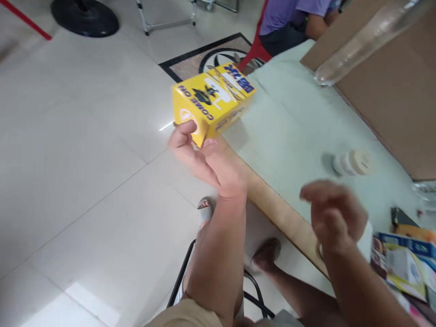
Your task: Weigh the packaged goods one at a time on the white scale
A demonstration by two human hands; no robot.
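My left hand (pixel 207 159) is closed on the near end of a yellow cardboard box (pixel 218 93), its thumb and a bent finger at the end panel. The box is tilted over the table's edge, with "COME ON" and dark blue characters printed on its top face. My right hand (pixel 337 213), smeared by motion, hovers over the front of the table with loosely curled fingers and nothing visible in it. Nearest to it stands a small tub with a cream lid (pixel 354 162).
The pale green table (pixel 272 136) has a wooden edge. A large brown carton (pixel 384 91) and a clear plastic cylinder (pixel 361 43) stand at its back. Colourful packets (pixel 405 268) lie at right. A person in a purple shirt (pixel 282 18) sits beyond.
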